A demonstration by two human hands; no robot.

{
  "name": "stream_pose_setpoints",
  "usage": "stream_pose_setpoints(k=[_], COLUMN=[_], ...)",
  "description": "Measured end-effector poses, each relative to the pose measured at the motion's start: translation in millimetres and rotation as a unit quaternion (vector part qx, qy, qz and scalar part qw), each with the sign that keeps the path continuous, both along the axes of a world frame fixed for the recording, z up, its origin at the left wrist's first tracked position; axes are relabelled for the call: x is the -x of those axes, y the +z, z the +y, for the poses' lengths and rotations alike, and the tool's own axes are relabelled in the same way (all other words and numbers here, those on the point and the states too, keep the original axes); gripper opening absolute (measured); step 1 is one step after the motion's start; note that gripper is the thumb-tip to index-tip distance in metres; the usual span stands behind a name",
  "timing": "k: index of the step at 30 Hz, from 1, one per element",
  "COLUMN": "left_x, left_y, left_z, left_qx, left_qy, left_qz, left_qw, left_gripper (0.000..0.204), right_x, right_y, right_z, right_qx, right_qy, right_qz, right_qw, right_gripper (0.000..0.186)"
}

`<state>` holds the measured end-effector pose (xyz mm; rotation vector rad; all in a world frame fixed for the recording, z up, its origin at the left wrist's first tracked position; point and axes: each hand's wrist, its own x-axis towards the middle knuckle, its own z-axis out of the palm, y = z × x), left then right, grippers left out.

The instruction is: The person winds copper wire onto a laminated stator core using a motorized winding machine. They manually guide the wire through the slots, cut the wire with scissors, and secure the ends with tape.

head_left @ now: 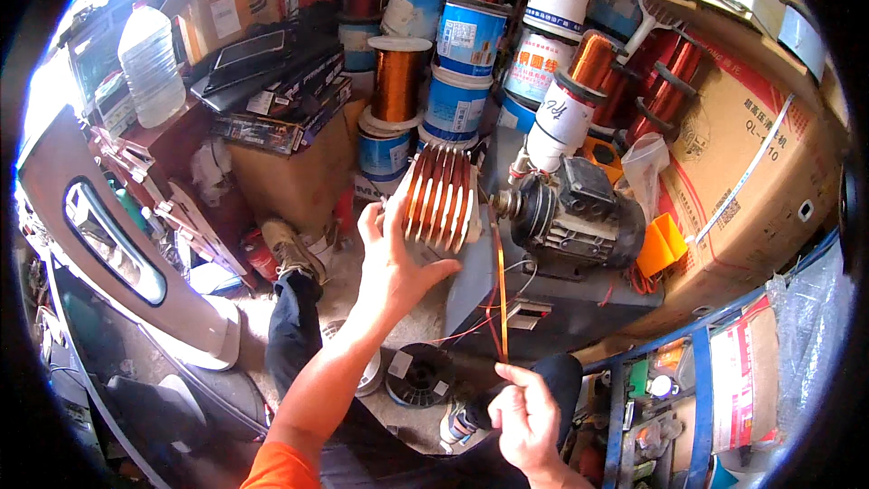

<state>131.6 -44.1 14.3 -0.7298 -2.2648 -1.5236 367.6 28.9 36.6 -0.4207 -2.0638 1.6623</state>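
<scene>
A coil-winding former (439, 199) with several pale dividers and copper wire in its grooves sits on the shaft of a dark electric motor (579, 222). At the former's left side is my left hand (396, 258), thumb stretched out and fingers apart; its fingertips are at or against the former's edge. A flat bundle of copper wires (503, 299) runs down from the former. My right hand (525, 417), lower and to the right, has thumb and fingers closed on the lower end of that bundle.
The motor stands on a grey metal box (579, 308). Behind it are stacked wire spools (398, 81) and blue-and-white tubs (471, 36). A big carton (742, 172) is at the right, above a blue-framed shelf (701, 398). A black spool (419, 376) lies on the floor by my feet.
</scene>
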Motion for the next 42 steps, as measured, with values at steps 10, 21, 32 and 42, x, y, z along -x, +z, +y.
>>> stream_pose_setpoints(k=[10, 21, 32, 42], left_x=[-3.8, 14.5, 10.2, 34.3], left_y=[-30.3, -14.8, -8.8, 14.2], left_z=[11.5, 28.2, 31.9, 46.1], left_qx=[-0.026, -0.004, -0.022, -0.045], left_qy=[0.019, 0.081, 0.087, 0.052], left_qz=[0.009, 0.191, 0.193, 0.276], left_qw=[0.999, 0.978, 0.977, 0.959], left_gripper=[0.112, 0.088, 0.046, 0.015], right_x=[-1.7, -28.2, -29.7, -58.6], right_y=[13.8, 2.3, 31.0, 23.4], right_z=[-41.3, -54.3, -57.4, -19.4], right_qx=[-0.082, 0.038, 0.047, 0.216], right_qy=[0.128, 0.119, 0.163, 0.187], right_qz=[0.021, -0.092, -0.035, -0.214], right_qw=[0.988, 0.988, 0.985, 0.934], right_gripper=[0.019, 0.018, 0.018, 0.019])
